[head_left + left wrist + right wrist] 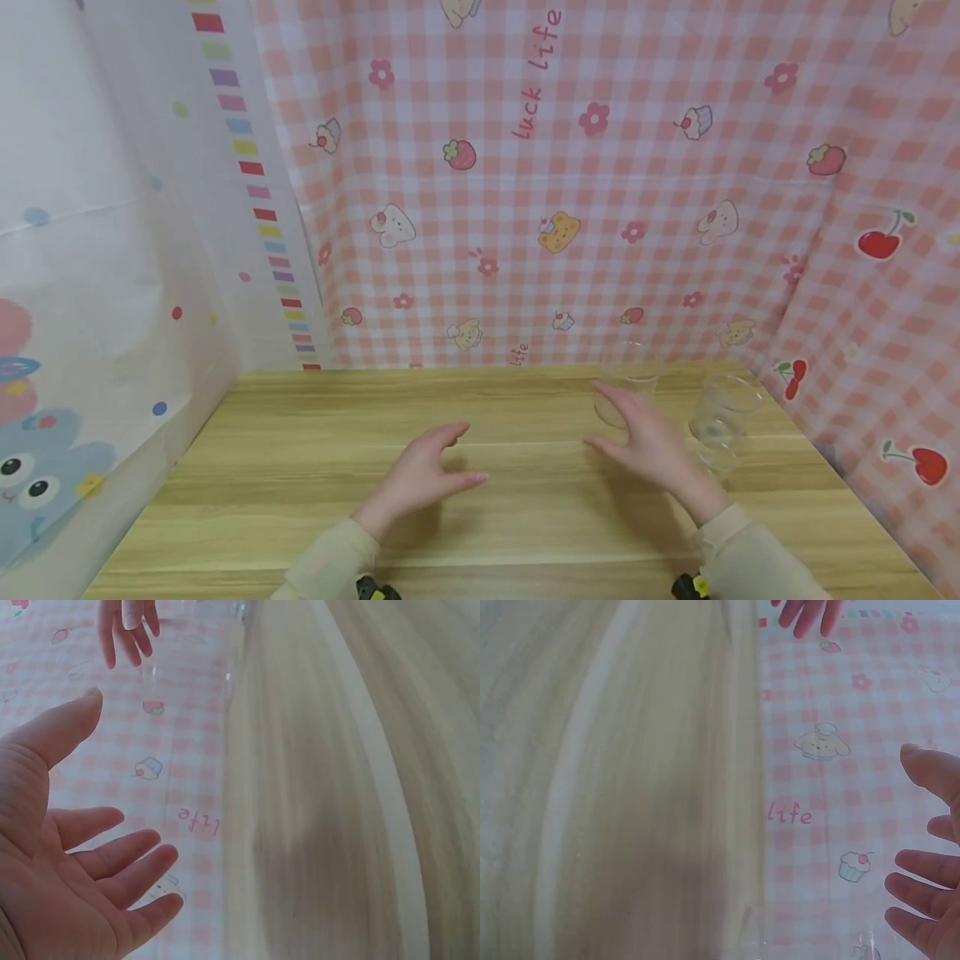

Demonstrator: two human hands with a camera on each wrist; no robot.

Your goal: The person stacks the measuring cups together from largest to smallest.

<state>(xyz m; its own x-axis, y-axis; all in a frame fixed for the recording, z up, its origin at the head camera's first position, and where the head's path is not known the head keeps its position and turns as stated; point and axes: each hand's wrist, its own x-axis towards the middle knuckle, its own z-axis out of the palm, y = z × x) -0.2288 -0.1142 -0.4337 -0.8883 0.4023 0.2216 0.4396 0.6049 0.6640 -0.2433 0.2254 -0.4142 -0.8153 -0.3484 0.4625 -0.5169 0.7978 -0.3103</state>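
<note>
My left hand (422, 472) hovers over the wooden table, its thumb and fingers spread apart with nothing between them. Across from it, my right hand (647, 437) is held in a similar open curve, also holding nothing. Just behind the right fingers stands a clear cup (633, 367), partly covered by that hand in the head view. To the right of that hand is another clear cup (726, 400), with more clear, rounded transparent shapes (717, 457) at its near side. The left wrist view shows the empty left palm (67, 900) facing inward.
The wood-grain table (525, 533) meets a pink checked cloth (480, 200) at its back edge. More cloth with cherries (879, 243) hangs on the right, and a white printed sheet (112, 250) on the left.
</note>
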